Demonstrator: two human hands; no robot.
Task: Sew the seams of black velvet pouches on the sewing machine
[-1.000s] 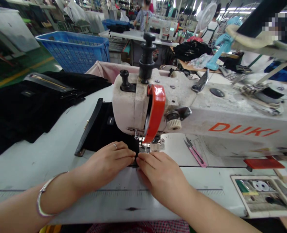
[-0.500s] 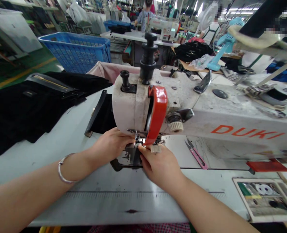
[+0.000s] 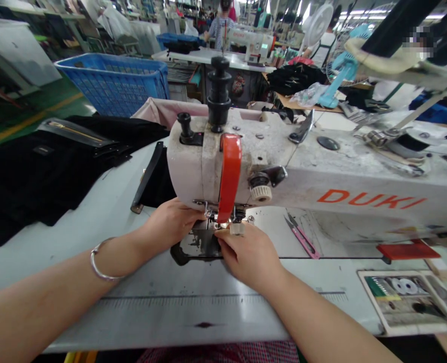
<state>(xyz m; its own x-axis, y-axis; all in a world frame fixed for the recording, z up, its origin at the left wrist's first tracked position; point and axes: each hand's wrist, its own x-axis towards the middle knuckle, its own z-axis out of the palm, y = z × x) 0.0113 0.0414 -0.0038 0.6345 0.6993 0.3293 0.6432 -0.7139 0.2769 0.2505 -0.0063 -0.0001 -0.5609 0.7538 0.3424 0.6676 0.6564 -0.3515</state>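
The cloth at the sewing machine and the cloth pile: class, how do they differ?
The cloth is partly hidden behind the sewing machine; the cloth pile lies spread at the left. A label shows on the cloth pile, none on the visible cloth. The left hand is beside the cloth; no hand touches the cloth pile. Both are black with a dark strip.

Black fabric [image 3: 161,184] has shifted farther away; metal plate [image 3: 196,243] now exposed.

cloth [image 3: 160,182]: black | machine [image 3: 302,171]: off-white, orange lettering [image 3: 372,200] | guard [image 3: 231,174]: orange-red | table [image 3: 163,322]: pale grey-green | snips [image 3: 303,238]: pink | bangle [image 3: 93,263]: silver | garment [image 3: 223,354]: pinkish-red/dark check | crate [image 3: 121,83]: blue | fan [image 3: 337,80]: light blue | floor [image 3: 66,100]: green, yellow stripe [image 3: 32,119]
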